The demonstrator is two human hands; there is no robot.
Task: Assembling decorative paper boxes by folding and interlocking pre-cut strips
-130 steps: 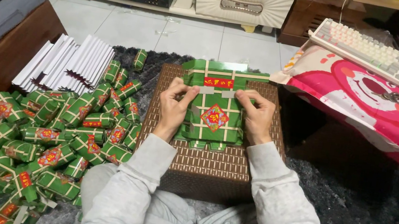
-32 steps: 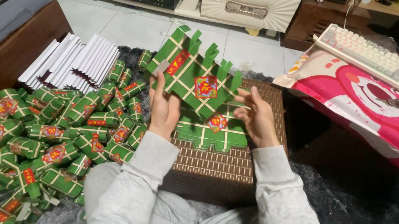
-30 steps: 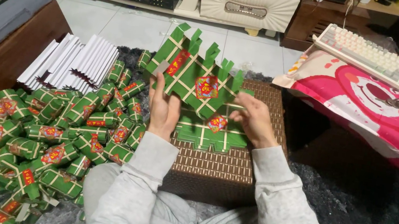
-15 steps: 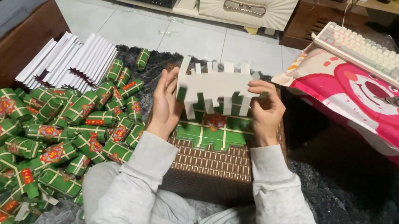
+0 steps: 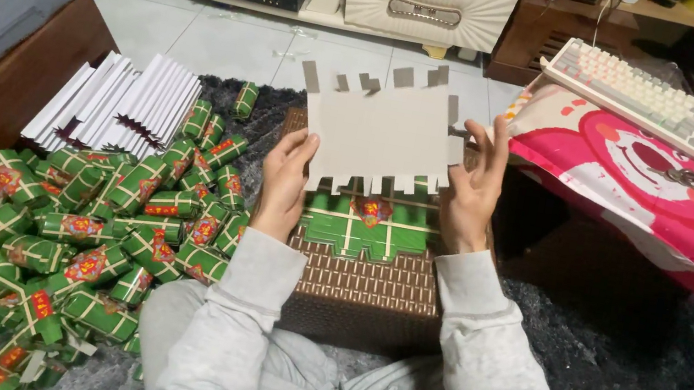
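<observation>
left hand (image 5: 285, 178) grip: card sheet (image 5: 380, 131) | right hand (image 5: 473, 187) grip: same sheet

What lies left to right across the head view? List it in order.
Pile of folded green boxes → left hand → flat grey card blank → right hand → pink cartoon cushion with a keyboard on it.

Brown woven box (image 5: 365, 286): green flat sheets (image 5: 365, 226) lying on top.
</observation>
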